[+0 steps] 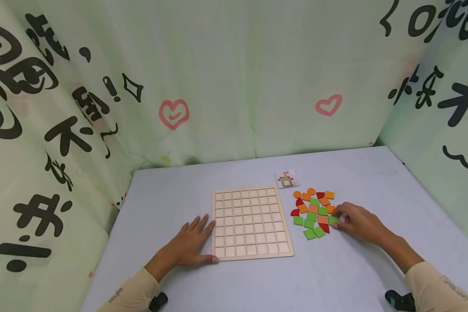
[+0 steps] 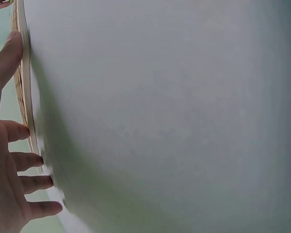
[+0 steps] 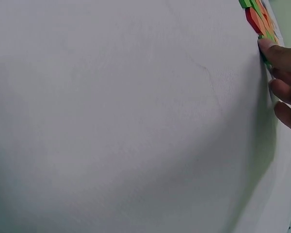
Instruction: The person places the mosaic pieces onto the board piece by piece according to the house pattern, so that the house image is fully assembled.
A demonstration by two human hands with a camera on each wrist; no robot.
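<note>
A pale wooden grid board (image 1: 251, 258) lies on the white table. At its left edge rests my left hand (image 1: 189, 245), fingers spread and thumb tip at the near left corner. The left wrist view shows the thumb (image 2: 12, 51) against the board's side (image 2: 26, 82). Right of the board is a group of flat tiles: green and orange squares, red quarter-round pieces and orange discs. My right hand (image 1: 360, 223) pinches a green square tile (image 1: 332, 220) at the right side of this group; in the right wrist view, the thumb (image 3: 276, 53) overlaps its edge.
A small picture card (image 1: 286, 179) with a coloured figure on a grid lies behind the tiles. Nearest the front of the group are two green squares (image 1: 310, 234). Pale green curtains (image 1: 253, 78) with dark writing and red hearts surround the table (image 1: 171, 182).
</note>
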